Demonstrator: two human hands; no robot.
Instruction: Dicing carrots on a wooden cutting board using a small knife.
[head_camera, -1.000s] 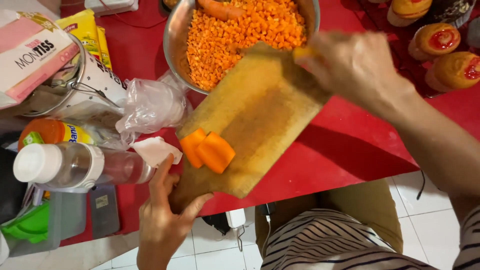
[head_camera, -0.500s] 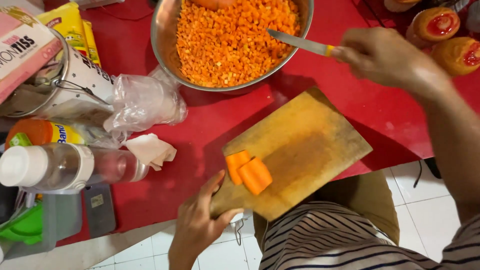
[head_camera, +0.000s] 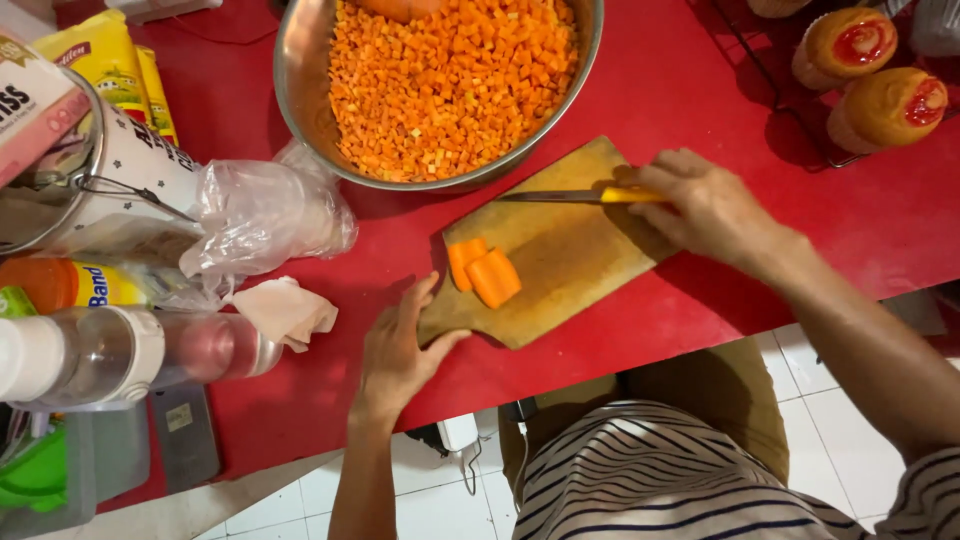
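Observation:
A wooden cutting board (head_camera: 570, 260) lies flat on the red table (head_camera: 700, 100), with two orange carrot pieces (head_camera: 483, 271) near its left end. My left hand (head_camera: 397, 350) grips the board's near left corner. My right hand (head_camera: 700, 205) holds a yellow-handled knife (head_camera: 580, 196), its blade lying over the board's far edge and pointing left. Just beyond the board stands a large metal bowl (head_camera: 300, 90) heaped with diced carrot (head_camera: 450, 80).
At the left are a clear plastic bag (head_camera: 265, 215), a crumpled tissue (head_camera: 285, 310), a clear bottle with a white cap (head_camera: 110, 355), a white tin, and yellow packets (head_camera: 110, 65). Jam-topped cupcakes (head_camera: 885, 105) sit on a wire rack at the far right. The table edge runs beneath my hands.
The board, tipped up over the bowl a second ago, now lies flat on the table. My right hand has brought the knife down from the bowl to the board's far edge.

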